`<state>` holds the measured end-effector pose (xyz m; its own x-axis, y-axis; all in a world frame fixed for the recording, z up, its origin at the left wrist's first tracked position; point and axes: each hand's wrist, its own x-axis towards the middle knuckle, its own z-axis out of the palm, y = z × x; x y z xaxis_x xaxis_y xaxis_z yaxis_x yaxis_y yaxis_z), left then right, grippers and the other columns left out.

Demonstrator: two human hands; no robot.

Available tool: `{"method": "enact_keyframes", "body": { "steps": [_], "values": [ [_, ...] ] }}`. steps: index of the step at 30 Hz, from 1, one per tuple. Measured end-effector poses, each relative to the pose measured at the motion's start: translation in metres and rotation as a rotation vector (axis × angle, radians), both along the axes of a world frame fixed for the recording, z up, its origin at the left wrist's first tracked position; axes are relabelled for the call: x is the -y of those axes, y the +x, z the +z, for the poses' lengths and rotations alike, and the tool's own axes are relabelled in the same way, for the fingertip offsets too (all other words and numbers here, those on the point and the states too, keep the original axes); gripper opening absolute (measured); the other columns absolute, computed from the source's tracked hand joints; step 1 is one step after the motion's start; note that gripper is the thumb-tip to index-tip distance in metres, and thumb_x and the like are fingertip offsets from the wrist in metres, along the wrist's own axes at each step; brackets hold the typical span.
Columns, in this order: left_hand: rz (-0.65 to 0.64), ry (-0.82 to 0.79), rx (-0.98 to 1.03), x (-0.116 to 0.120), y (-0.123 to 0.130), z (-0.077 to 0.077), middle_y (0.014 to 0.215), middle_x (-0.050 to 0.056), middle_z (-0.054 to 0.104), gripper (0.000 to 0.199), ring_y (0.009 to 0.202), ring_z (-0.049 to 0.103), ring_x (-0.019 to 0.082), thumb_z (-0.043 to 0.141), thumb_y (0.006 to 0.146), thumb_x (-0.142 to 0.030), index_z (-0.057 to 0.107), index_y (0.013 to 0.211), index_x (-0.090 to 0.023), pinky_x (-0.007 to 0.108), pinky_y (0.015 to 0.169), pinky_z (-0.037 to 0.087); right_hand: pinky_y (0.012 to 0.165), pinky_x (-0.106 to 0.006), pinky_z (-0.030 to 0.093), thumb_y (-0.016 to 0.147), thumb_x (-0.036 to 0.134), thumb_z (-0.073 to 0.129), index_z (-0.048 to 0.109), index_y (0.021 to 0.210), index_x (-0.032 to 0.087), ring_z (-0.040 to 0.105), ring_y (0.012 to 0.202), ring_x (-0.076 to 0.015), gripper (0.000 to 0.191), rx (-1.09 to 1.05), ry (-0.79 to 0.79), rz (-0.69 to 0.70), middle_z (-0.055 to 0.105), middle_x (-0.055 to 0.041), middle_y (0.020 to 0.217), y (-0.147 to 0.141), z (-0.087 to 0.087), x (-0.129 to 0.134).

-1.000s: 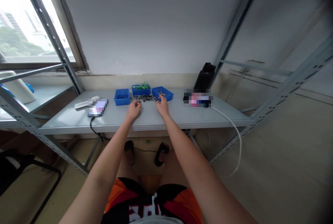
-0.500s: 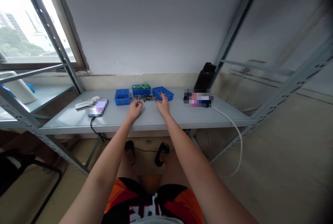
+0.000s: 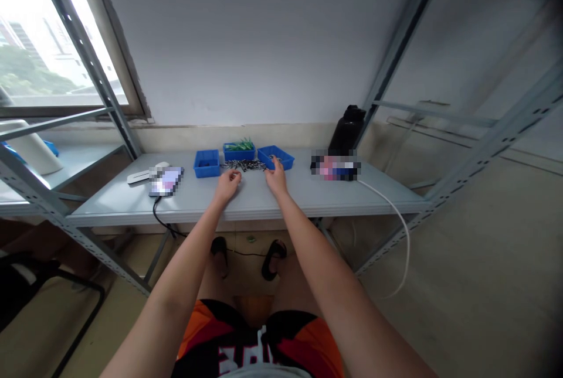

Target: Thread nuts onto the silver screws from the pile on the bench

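My left hand (image 3: 228, 186) rests at the front of a pile of small dark and silvery pieces (image 3: 244, 165), its fingers curled in a pinch. Whatever it may hold is too small to make out. To the right, my right hand (image 3: 276, 180) is at the near edge of a blue bin (image 3: 287, 163) with a few small pieces inside. Its thumb and fingers are apart, and I see nothing between them. A second blue bin (image 3: 206, 172) on the left contains small dark pieces. Behind the pile, a third blue bin (image 3: 240, 155) carries thin green pieces (image 3: 241, 145).
On the left of the grey shelf table (image 3: 303, 196) lie a phone (image 3: 169, 181) with a black cable and a white object (image 3: 138, 177). A black bottle (image 3: 347, 130) stands at the back right, behind a blurred device with a white cable (image 3: 402, 222). Metal posts frame both sides.
Both hands stay in almost the same place. The fingers of my right hand have shifted slightly at the right bin's edge; the bins and the pile look unmoved.
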<state>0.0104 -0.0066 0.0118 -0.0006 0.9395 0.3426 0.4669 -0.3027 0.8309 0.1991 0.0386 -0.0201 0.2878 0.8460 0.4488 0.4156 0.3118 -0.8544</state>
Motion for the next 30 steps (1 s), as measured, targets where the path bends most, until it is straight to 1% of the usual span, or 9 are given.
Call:
{"method": "enact_keyframes", "body": {
  "steps": [3,7,10,13,16,21,30],
  "values": [
    [0.005,0.002,-0.015,0.000,0.000,0.000,0.070,0.004,0.065,0.026,0.061,0.059,0.016,0.052,0.082,-0.030,0.067,0.092,-0.013,0.027,0.065,0.044,0.098,-0.039,0.047,0.076,0.019,0.050,0.045,0.141,0.017,0.064,0.095,-0.0212,0.065,0.017,0.018,-0.011,0.048,-0.0175,0.138,0.000,0.002,0.002],
    [0.007,0.001,-0.021,0.000,-0.001,-0.001,0.071,0.004,0.066,0.025,0.062,0.060,0.016,0.052,0.082,-0.030,0.068,0.093,-0.013,0.028,0.067,0.046,0.097,-0.037,0.048,0.077,0.017,0.048,0.049,0.138,0.015,0.062,0.106,-0.0220,0.061,0.054,0.029,-0.041,0.047,-0.0181,0.138,0.000,0.002,0.002],
    [0.004,-0.011,-0.016,0.000,-0.001,-0.001,0.072,0.005,0.066,0.026,0.063,0.060,0.016,0.052,0.083,-0.031,0.068,0.093,-0.013,0.028,0.067,0.046,0.096,-0.037,0.049,0.077,0.016,0.046,0.052,0.134,0.015,0.056,0.116,-0.0230,0.058,0.080,0.047,-0.093,0.048,-0.0171,0.136,0.001,0.001,0.001],
    [0.003,-0.013,-0.015,-0.001,-0.001,-0.002,0.072,0.005,0.066,0.027,0.062,0.059,0.016,0.051,0.082,-0.030,0.068,0.094,-0.013,0.028,0.067,0.047,0.100,-0.039,0.047,0.078,0.016,0.045,0.054,0.131,0.014,0.050,0.124,-0.0243,0.054,0.121,0.051,-0.153,0.048,-0.0173,0.136,0.000,0.001,0.003],
    [0.000,-0.002,-0.018,-0.002,-0.001,-0.003,0.073,0.005,0.067,0.027,0.063,0.060,0.016,0.052,0.082,-0.031,0.068,0.094,-0.013,0.028,0.067,0.047,0.103,-0.042,0.045,0.079,0.017,0.045,0.054,0.132,0.014,0.048,0.127,-0.0273,0.053,0.201,0.027,-0.184,0.044,-0.0180,0.141,-0.003,0.002,0.008],
    [-0.008,0.001,-0.021,-0.002,-0.001,-0.002,0.073,0.006,0.067,0.028,0.064,0.060,0.017,0.051,0.083,-0.031,0.068,0.095,-0.012,0.028,0.066,0.047,0.102,-0.048,0.044,0.081,0.017,0.046,0.048,0.137,0.013,0.049,0.127,-0.0335,0.056,0.312,-0.033,-0.174,0.036,-0.0206,0.148,-0.010,0.006,0.017],
    [0.024,0.001,-0.041,0.001,0.000,0.001,0.074,0.005,0.067,0.025,0.063,0.059,0.016,0.053,0.081,-0.029,0.069,0.093,-0.014,0.027,0.068,0.046,0.100,-0.048,0.046,0.081,0.016,0.047,0.054,0.129,0.014,0.049,0.127,-0.0339,0.049,0.317,-0.050,-0.173,0.038,-0.0196,0.147,-0.010,0.007,0.019]
  ]
}}
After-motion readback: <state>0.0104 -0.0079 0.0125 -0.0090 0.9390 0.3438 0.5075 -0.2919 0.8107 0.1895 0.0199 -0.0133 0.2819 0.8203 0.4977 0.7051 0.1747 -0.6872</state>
